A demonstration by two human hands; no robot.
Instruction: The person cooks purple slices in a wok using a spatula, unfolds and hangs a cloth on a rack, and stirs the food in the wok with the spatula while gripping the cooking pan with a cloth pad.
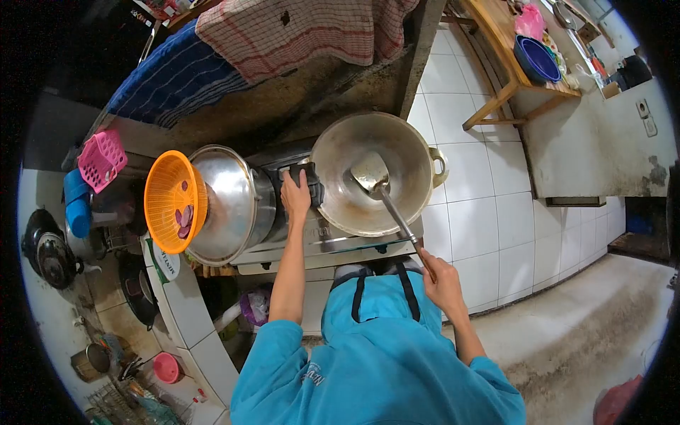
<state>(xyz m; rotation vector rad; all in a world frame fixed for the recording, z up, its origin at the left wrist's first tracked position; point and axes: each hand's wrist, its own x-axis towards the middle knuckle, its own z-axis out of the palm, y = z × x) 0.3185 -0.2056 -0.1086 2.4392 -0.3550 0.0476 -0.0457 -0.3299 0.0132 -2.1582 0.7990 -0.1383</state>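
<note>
A large metal wok (340, 205) sits on the stove (326, 244), with one loop handle showing on its right side. My left hand (295, 195) is closed on a dark folded cloth (312, 185) at the wok's left edge, where the other handle would be hidden. My right hand (443, 283) grips the long handle of a wok spatula (372, 172), whose broad metal blade rests inside the wok. To the left stands a big pot with a shiny lid (225, 198). An orange plastic colander (157, 205) holding several purplish slices overlaps the lid's left side.
Checked and blue striped cloths (283, 35) hang over the wall behind the stove. A pink basket (103, 159) and blue cup (76, 202) are at the left. A wooden table (496, 53) with a blue basin (536, 59) stands beyond the tiled floor (471, 227).
</note>
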